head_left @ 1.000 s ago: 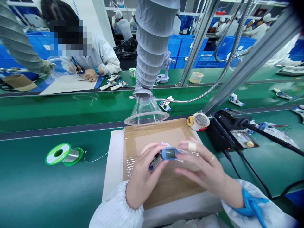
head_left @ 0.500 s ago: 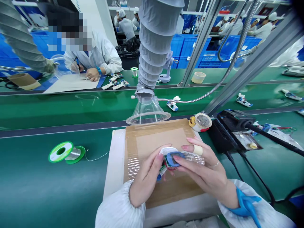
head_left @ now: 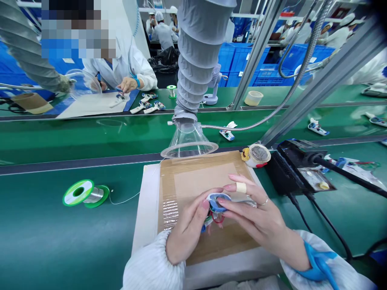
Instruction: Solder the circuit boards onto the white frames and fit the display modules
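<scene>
Between my two hands is a small white-and-blue device housing [head_left: 219, 201] with a green circuit board edge and a red wire loop [head_left: 218, 218] showing beneath it. My left hand [head_left: 193, 219] grips it from the left, thumb along its side. My right hand [head_left: 256, 213] presses on the blue part with thumb and fingers; one finger wears a pale finger wrap [head_left: 241, 187]. The hands cover much of the housing. Under them lies a tape-covered cardboard sheet [head_left: 205, 249] on a white board [head_left: 140, 213].
A solder wire spool [head_left: 79, 192] lies at left. Above the cardboard hangs a clear fume hood [head_left: 189, 141]. A black soldering station [head_left: 286, 173] and tape roll [head_left: 259, 155] stand at right. Similar housings [head_left: 227, 131] lie on the green belt [head_left: 136, 135]. A co-worker [head_left: 121, 68] sits opposite.
The blue part now sits closer within the white shell, and my right fingers have shifted slightly left. Housings on the belt have moved right. The co-worker's hand has risen, holding a similar housing.
</scene>
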`<action>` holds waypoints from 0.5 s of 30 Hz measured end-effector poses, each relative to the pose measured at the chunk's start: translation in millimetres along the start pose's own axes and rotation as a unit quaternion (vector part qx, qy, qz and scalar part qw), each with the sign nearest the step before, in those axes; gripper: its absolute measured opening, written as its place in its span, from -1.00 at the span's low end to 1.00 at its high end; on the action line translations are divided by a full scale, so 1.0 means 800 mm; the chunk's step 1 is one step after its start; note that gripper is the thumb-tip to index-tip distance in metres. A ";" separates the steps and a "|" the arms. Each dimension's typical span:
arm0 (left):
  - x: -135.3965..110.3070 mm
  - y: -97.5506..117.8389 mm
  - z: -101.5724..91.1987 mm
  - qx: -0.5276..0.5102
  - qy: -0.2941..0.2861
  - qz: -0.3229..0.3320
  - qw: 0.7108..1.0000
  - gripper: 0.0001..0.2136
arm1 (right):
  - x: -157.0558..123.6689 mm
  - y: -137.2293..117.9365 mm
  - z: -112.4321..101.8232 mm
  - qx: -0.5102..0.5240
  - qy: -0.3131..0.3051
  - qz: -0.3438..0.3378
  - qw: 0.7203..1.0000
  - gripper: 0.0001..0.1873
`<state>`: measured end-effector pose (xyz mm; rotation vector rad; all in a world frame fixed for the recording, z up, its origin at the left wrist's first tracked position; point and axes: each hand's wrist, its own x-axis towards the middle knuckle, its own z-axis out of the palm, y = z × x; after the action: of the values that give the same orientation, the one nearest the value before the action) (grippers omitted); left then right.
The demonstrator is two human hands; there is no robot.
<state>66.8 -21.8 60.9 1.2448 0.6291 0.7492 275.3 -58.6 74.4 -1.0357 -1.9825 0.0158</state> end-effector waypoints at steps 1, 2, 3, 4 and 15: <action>0.000 0.001 -0.001 0.019 -0.002 0.012 1.000 -0.54 | -0.001 0.000 0.001 -0.002 -0.003 0.002 1.000 -0.52; 0.000 0.002 -0.002 0.048 0.000 0.028 0.998 -0.56 | -0.003 0.000 0.002 -0.004 -0.006 0.004 1.000 -0.53; 0.001 0.003 -0.001 0.083 0.008 0.050 0.995 -0.59 | -0.005 0.001 0.004 -0.004 -0.011 0.006 1.000 -0.55; 0.001 0.004 0.000 0.118 0.019 0.071 0.990 -0.63 | -0.006 0.001 0.007 -0.004 -0.016 0.005 1.000 -0.58; -0.035 0.062 -0.120 0.262 0.210 0.019 0.942 -0.59 | -0.037 0.004 0.035 -0.075 -0.021 0.093 0.993 -0.42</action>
<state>-32.6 20.9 89.7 1.5972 1.2160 0.9236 265.7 -66.2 35.3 -1.3246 -1.9424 -0.0116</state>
